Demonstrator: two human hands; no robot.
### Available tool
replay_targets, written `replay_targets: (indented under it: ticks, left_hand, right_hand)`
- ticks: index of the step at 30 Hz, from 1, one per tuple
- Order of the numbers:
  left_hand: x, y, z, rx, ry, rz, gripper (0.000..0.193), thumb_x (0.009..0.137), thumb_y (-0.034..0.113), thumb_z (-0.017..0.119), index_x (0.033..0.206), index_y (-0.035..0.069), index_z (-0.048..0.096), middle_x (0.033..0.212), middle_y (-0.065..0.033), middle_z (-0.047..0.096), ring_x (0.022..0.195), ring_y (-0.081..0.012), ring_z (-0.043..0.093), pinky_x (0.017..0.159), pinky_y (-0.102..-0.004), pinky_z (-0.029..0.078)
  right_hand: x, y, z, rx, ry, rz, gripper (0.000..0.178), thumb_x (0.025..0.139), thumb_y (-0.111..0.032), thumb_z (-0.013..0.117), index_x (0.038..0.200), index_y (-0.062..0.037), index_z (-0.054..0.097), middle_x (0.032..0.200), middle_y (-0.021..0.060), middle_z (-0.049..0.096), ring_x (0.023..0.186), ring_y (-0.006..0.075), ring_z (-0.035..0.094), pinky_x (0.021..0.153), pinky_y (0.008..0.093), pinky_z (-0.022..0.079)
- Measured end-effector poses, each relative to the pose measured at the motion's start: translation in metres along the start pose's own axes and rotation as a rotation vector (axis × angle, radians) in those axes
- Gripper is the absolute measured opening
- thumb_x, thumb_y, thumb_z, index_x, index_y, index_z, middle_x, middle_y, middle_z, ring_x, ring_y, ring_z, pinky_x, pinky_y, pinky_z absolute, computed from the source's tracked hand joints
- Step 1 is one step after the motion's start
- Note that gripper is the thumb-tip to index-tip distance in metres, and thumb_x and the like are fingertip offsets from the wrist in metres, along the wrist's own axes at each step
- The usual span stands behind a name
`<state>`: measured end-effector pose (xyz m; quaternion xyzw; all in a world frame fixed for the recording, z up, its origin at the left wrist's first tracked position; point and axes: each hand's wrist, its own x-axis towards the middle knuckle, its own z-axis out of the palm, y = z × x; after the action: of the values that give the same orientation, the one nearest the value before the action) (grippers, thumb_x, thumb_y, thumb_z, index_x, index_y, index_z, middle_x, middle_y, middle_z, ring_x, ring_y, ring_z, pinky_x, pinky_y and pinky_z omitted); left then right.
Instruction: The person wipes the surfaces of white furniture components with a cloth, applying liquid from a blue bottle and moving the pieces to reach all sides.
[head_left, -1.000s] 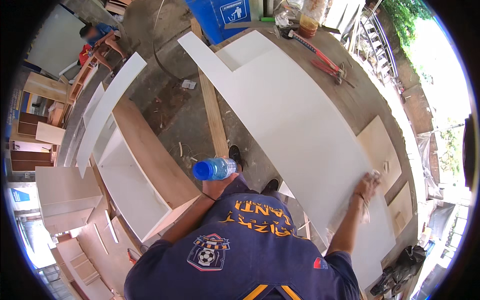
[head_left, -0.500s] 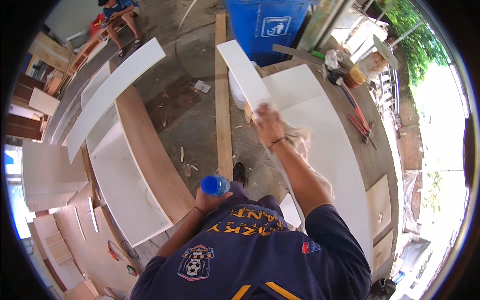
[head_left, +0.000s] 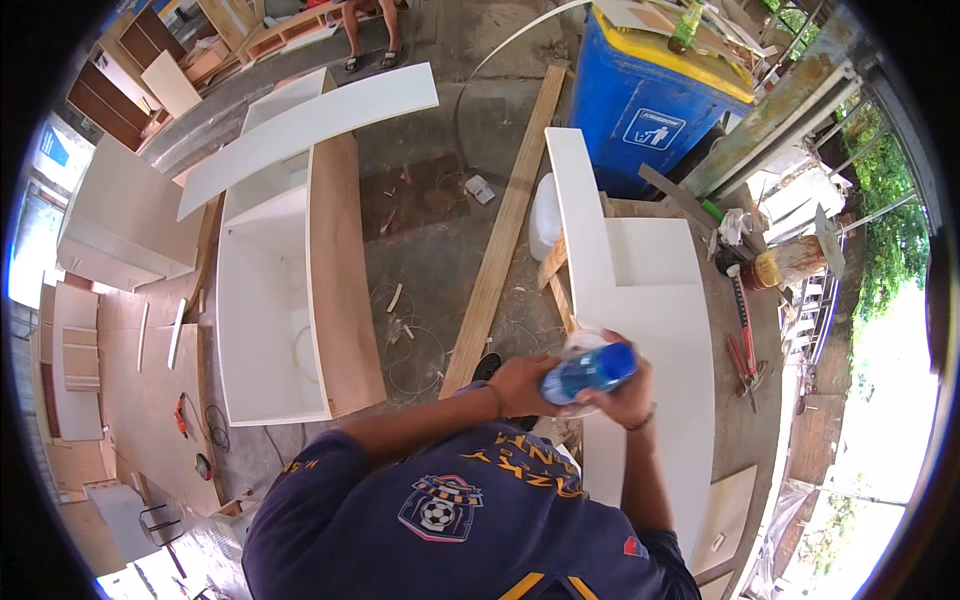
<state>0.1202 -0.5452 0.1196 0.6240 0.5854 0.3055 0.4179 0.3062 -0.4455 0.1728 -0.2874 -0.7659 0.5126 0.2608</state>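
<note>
A blue plastic bottle (head_left: 575,380) with a darker blue cap lies tilted in front of my chest, its cap end toward the right. My left hand (head_left: 525,386) is closed around the bottle's lower end. Against the cap end is my right hand (head_left: 630,393), its fingers curled. A pale cloth (head_left: 586,342) shows partly behind the bottle, bunched at my right hand; the bottle hides most of it. Beside and beyond this hand stretches a white panel (head_left: 655,370), with a narrow white board (head_left: 580,215) along its left side.
A white open cabinet (head_left: 265,300) with a loose white board (head_left: 320,125) across it stands left. A wooden plank (head_left: 505,230) lies on the floor. Behind are a blue bin (head_left: 640,100) and white container (head_left: 546,215). Red-handled cutters (head_left: 743,345) lie right. A person sits far back.
My right hand has come back from the white board to the bottle, bringing the cloth. My left hand has carried the bottle rightward, and the view has turned.
</note>
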Motion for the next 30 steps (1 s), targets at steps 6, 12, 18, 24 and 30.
replay_targets:
  ticks: [6,12,18,24,30]
  left_hand:
    - [0.051,0.084,0.056,0.144,0.002,0.244,0.081,0.069,0.051,0.074,0.130,0.006,0.045,0.125,-0.0191,0.052,0.114,-0.0364,0.052,0.095,-0.0421,0.043]
    - [0.027,0.010,0.116,0.075,0.304,0.082,0.072,0.079,0.039,0.071,0.130,-0.002,0.042,0.125,-0.0226,0.049,0.119,-0.0362,0.046,0.102,-0.0431,0.036]
    - [0.006,-0.010,0.141,-0.555,-0.091,-0.670,0.054,0.085,0.043,0.065,0.117,0.002,0.050,0.102,-0.0058,0.058,0.085,-0.0163,0.060,0.066,-0.0289,0.048]
    - [0.002,-0.013,0.141,-0.841,-0.205,-0.795,0.026,0.097,0.033,0.046,0.109,0.012,0.052,0.104,-0.0040,0.062,0.092,-0.0180,0.062,0.074,-0.0314,0.048]
    - [0.004,-0.039,0.159,-1.098,-0.221,-0.842,0.023,0.097,0.033,0.050,0.109,0.014,0.053,0.105,-0.0027,0.062,0.096,-0.0207,0.061,0.084,-0.0380,0.048]
  right_hand:
    - [-0.100,-0.010,-0.149,0.012,0.812,-0.009,0.047,0.078,-0.019,0.073,0.116,0.0026,0.055,0.104,0.0060,0.059,0.095,0.0155,0.057,0.085,0.0304,0.046]
    - [-0.174,-0.030,-0.307,-0.257,1.224,0.038,0.055,0.083,-0.016,0.071,0.129,0.0038,0.049,0.115,0.0079,0.057,0.105,0.0154,0.052,0.094,0.0289,0.040]
    - [-0.215,0.076,-0.384,-0.613,1.429,0.309,0.078,0.070,-0.044,0.077,0.128,0.0011,0.050,0.123,0.0223,0.057,0.119,0.0344,0.052,0.100,0.0397,0.039]
    - [-0.225,0.140,-0.375,-0.640,1.262,0.480,0.072,0.070,-0.038,0.077,0.125,0.0016,0.053,0.118,0.0221,0.061,0.112,0.0336,0.056,0.096,0.0390,0.041]
    - [-0.259,0.165,-0.397,-0.652,1.378,0.419,0.068,0.075,-0.035,0.074,0.128,0.0000,0.051,0.121,0.0195,0.059,0.112,0.0319,0.056,0.097,0.0387,0.042]
